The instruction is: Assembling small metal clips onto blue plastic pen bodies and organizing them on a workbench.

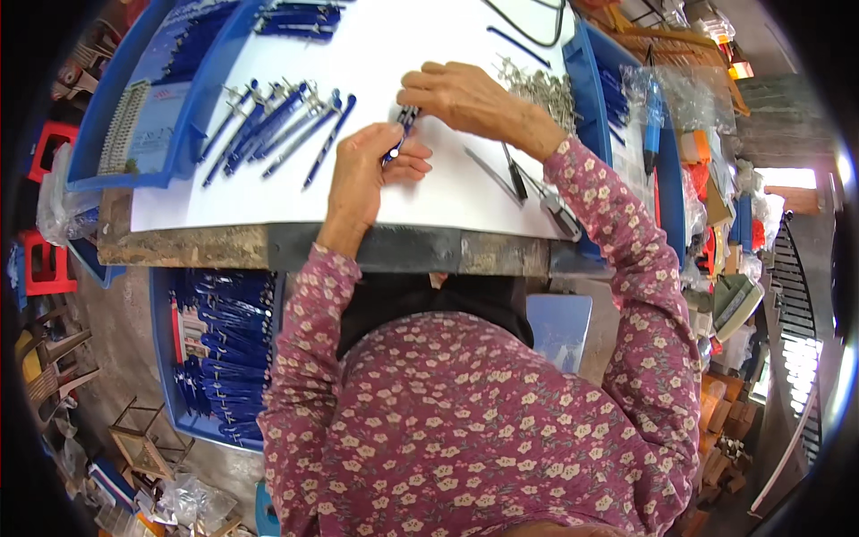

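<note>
Above the white-covered tabletop (358, 210), my left hand (360, 170) grips a slim dark blue piece with shiny metal spots (408, 117) between thumb and fingers. My right hand (470, 98) has its fingers bent over the upper end of that same piece; its fingertips are partly hidden. Left of my hands lies a loose row of similar blue pieces with metal fittings (268, 130). Beyond my right wrist is a heap of small silvery metal parts (541, 94). A tool with dark handles (517, 181) rests near my right forearm.
Blue trays stand at the left (192, 134) and right (586, 80) of the table. A blue bin (163, 358) full of blue pieces is below the table edge. A blue electric screwdriver (653, 121) hangs at the right. A single dark blue strip (519, 46) lies at the back.
</note>
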`<state>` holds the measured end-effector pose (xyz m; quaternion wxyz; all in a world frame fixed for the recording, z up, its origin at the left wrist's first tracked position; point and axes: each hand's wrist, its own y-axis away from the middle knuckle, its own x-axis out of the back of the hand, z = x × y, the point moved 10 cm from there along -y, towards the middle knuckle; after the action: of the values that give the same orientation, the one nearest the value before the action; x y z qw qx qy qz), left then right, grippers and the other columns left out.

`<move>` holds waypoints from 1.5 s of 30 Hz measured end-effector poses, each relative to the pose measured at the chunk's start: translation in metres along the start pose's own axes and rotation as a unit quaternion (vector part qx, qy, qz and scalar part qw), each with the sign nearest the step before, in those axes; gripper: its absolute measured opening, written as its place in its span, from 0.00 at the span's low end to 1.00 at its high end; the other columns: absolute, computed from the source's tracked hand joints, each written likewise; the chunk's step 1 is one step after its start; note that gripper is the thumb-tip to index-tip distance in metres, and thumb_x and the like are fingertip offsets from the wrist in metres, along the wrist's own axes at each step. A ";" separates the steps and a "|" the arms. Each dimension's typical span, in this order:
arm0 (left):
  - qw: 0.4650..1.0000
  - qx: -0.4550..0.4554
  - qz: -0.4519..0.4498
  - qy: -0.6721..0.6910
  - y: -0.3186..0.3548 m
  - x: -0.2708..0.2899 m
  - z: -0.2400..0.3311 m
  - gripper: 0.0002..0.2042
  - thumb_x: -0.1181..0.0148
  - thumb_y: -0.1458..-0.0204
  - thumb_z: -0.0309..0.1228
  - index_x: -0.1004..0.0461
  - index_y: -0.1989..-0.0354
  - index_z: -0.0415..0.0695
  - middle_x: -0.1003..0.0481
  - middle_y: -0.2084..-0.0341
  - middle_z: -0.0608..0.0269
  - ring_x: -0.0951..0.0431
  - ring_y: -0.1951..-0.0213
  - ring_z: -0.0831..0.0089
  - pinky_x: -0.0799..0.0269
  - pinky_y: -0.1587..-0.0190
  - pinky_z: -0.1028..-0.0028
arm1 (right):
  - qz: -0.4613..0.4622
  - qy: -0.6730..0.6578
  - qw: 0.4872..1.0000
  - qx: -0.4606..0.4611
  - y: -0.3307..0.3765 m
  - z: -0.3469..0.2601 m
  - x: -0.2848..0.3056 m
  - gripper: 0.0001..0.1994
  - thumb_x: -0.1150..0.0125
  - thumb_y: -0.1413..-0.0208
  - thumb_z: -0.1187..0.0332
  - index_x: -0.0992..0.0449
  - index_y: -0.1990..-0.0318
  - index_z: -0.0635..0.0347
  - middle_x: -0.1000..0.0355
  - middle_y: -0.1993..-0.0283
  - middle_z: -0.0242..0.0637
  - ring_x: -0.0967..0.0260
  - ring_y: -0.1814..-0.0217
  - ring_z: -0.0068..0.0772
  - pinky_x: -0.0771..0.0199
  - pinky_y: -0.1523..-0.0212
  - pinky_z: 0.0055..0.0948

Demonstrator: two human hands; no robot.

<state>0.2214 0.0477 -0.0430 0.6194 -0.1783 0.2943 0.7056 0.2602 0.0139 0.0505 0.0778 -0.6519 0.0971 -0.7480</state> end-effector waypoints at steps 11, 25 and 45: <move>0.994 -0.022 0.045 0.101 0.000 0.010 -0.004 0.25 0.65 0.41 0.46 0.35 0.56 0.31 0.26 0.69 0.49 0.24 0.68 0.65 0.27 0.62 0.72 | 0.014 -0.090 0.978 -0.189 -0.024 0.083 -0.011 0.11 0.39 0.57 0.68 0.31 0.67 0.61 0.37 0.65 0.36 0.34 0.67 0.40 0.33 0.67 0.32; 1.000 -0.020 -0.001 -0.005 -0.005 -0.003 -0.002 0.15 0.55 0.44 0.36 0.32 0.62 0.33 0.25 0.74 0.54 0.25 0.72 0.72 0.29 0.64 0.75 | -0.050 -0.080 0.942 -0.321 -0.144 0.191 -0.071 0.14 0.37 0.63 0.61 0.26 0.74 0.63 0.28 0.74 0.45 0.30 0.69 0.46 0.32 0.70 0.39; 1.000 -0.014 0.002 -0.021 0.000 -0.001 -0.003 0.13 0.53 0.45 0.32 0.32 0.61 0.32 0.26 0.73 0.55 0.25 0.72 0.71 0.30 0.65 0.75 | -0.193 -0.051 0.935 -0.294 -0.183 0.199 -0.118 0.21 0.37 0.62 0.59 0.28 0.61 0.63 0.29 0.60 0.48 0.31 0.57 0.48 0.30 0.58 0.38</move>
<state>0.2209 0.0449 -0.0444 0.6218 -0.1710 0.2717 0.7144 0.4749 0.2108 0.0086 -0.2577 -0.6895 0.1807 -0.6523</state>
